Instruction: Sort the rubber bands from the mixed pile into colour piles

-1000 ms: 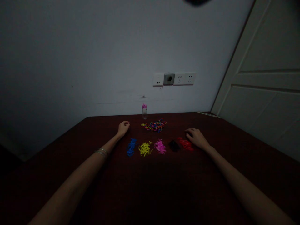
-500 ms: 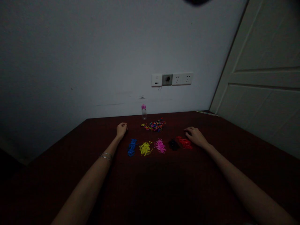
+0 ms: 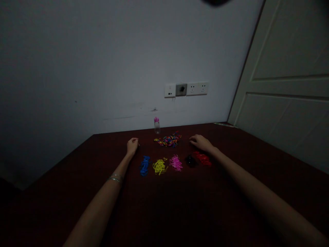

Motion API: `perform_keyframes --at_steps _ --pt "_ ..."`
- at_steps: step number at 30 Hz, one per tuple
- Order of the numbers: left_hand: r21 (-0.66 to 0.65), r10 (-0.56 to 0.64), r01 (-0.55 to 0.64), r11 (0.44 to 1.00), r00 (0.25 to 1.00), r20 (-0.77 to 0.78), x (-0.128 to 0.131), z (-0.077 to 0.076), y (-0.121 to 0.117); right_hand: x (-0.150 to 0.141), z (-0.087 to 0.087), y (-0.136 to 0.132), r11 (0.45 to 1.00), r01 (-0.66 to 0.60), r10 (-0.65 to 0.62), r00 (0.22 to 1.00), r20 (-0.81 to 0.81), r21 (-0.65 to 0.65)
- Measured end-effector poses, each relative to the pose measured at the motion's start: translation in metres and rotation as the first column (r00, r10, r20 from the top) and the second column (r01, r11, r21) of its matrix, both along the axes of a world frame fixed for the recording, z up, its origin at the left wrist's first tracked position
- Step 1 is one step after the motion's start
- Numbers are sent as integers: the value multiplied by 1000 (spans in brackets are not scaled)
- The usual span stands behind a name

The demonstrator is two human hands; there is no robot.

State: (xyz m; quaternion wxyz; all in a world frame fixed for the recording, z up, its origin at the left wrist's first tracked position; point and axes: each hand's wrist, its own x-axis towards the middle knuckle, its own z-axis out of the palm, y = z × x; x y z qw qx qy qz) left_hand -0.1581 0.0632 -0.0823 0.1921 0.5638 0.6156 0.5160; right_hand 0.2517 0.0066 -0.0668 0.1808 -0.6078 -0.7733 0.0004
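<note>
On the table, to the left of the sorted piles, rests my left hand (image 3: 133, 145), its fingers curled in and nothing showing in them. My right hand (image 3: 200, 141) is above the red pile and to the right of the mixed pile, fingers stretched leftward, holding nothing visible. The mixed heap of small coloured rubber bands (image 3: 169, 140) lies between the hands. In front of it runs a row of single-colour piles: blue bands (image 3: 145, 166), yellow bands (image 3: 159, 166), pink bands (image 3: 176, 162), black bands (image 3: 190, 160) and red bands (image 3: 203, 159).
A small clear bottle with a pink top (image 3: 157, 125) stands behind the mixed heap, near the wall. Sockets and a switch panel (image 3: 186, 89) are on the wall. A pale door (image 3: 285, 92) is at the right. The dark red table (image 3: 164, 209) extends toward me.
My right hand has moved left, from beside the red pile toward the mixed heap. My left hand stays in place. The view has shifted slightly.
</note>
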Motion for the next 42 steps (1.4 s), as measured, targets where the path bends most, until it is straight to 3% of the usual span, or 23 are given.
perform_keyframes --at_steps 5,12,18,30,42 --pt "-15 -12 12 1000 1000 5 0 1 -2 -16 0 33 998 -41 39 998 -59 -45" --pt "-9 -21 21 1000 1000 -12 -1 -2 -2 -26 -11 62 998 21 -32 984 -177 -60" --pt "-23 -24 23 999 999 -27 -2 -3 0 -32 -15 62 996 82 -86 980 -177 -32" --pt "-8 -33 33 999 999 -19 -3 -3 0 -30 -9 73 992 57 -72 988 -135 -112" --pt "-2 -28 28 1000 999 -32 -2 -3 -1 -19 -2 63 999 -7 -1 990 -144 -52"
